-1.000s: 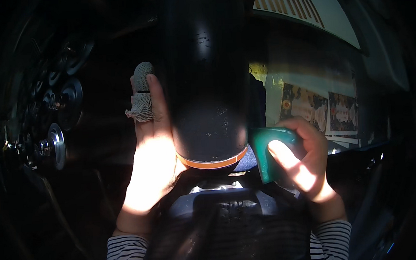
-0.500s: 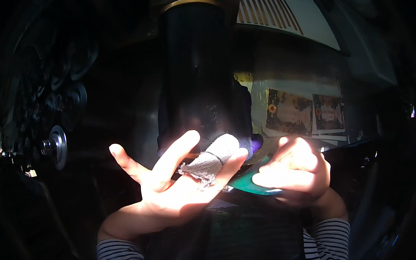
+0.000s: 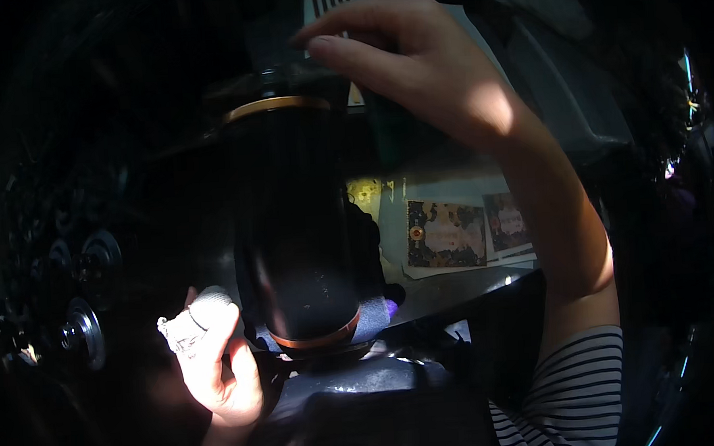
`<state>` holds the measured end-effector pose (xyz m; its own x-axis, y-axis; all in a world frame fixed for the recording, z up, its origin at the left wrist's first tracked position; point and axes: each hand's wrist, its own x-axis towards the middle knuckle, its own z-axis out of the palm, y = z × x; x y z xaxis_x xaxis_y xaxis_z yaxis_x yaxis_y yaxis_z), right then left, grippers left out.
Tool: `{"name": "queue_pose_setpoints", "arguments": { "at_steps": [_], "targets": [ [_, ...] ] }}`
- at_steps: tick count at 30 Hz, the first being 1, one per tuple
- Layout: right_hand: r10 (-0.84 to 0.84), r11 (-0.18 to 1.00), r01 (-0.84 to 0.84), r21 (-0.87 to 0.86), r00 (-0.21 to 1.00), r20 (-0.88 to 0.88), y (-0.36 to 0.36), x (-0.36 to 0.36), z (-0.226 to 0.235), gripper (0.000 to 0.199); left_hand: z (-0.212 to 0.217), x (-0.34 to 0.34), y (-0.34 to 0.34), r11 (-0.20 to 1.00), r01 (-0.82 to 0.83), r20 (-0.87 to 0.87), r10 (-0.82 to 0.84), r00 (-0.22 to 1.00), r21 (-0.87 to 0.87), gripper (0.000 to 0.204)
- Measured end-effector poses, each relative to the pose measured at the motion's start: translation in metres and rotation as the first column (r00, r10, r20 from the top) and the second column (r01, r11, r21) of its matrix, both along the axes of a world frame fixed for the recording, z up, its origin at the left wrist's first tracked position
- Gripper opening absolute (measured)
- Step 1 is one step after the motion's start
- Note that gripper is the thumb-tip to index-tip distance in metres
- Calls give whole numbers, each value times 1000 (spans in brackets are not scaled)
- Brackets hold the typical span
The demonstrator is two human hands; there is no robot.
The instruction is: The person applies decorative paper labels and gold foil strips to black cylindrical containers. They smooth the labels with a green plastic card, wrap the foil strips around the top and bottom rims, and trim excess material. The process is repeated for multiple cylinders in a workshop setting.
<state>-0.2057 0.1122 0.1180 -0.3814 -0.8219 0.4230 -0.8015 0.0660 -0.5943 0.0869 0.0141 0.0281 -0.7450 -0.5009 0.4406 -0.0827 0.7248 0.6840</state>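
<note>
My left hand [image 3: 232, 383] is at the lower left, close beside the near end of a large dark cylinder [image 3: 297, 242]. A pale knitted finger cover [image 3: 210, 310] with a dark band and a frayed end sits on one of its fingers. The fingers are partly bent with gaps between them, and I see nothing gripped. My right hand [image 3: 405, 55] reaches over the far end of the cylinder, thumb and fingers stretched to the left with a gap between them. Nothing is visible in it. The cylinder has a copper-coloured ring at each end and rests on dark blue cloth [image 3: 372, 317].
Two dark patterned cards [image 3: 446, 233] lie on pale sheets right of the cylinder. A yellowish piece [image 3: 364, 192] is beside it. Farther back is a white sheet with dark stripes [image 3: 333, 0]. Round metal parts [image 3: 84, 334] stand at the left. Much of the surroundings is too dark to make out.
My right hand has moved far forward, and the green piece it held is no longer clearly visible. My left hand has drawn left, its fingers less spread. The view has shifted.
</note>
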Motion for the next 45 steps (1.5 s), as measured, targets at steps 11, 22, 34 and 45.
{"name": "queue_pose_setpoints", "arguments": {
  "at_steps": [11,22,34,45],
  "targets": [
    [-60,809,75,583,997,-44,87,70,10,29,-18,-48,-35,967,121,-218,-71,973,226,40],
    [-71,837,180,516,972,-224,56,145,22,27,3,-21,-54,963,163,-195,-206,959,-216,53],
    [-737,598,742,-303,658,156,377,300,-43,22,83,-40,81,851,514,-502,-495,710,-112,40],
    [-512,-745,254,616,-811,-284,631,565,-352,26,70,-103,84,802,474,-66,-530,845,-364,48]
  ]
}}
